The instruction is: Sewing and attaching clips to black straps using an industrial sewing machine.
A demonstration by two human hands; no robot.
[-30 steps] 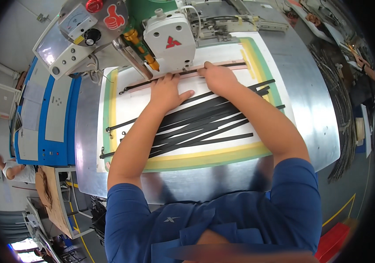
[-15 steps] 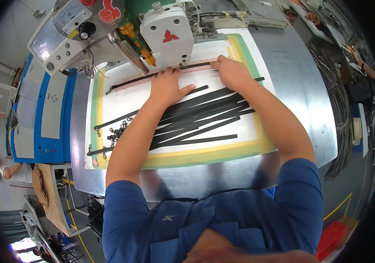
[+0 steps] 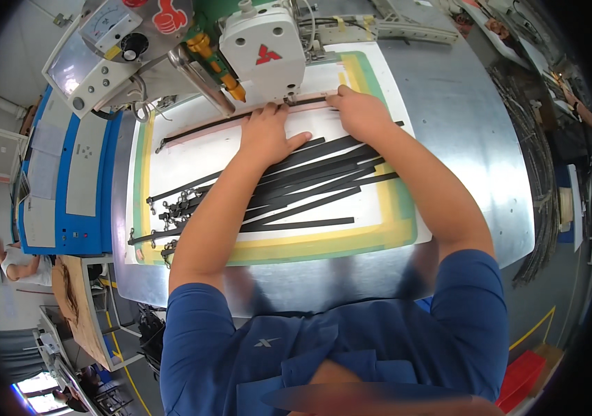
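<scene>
Left hand, spread open, and right hand, curled with its grip indeterminable, rest along the strap near the machine head, presumably keeping it straight.

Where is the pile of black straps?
In the head view, the pile of black straps lies mid-picture on the white sheet, mostly lower in frame than the left hand and right hand.

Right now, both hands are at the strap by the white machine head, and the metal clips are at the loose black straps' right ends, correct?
Not quite: the head view shows the metal clips at the left ends of the loose black straps. The rest stands.
</scene>
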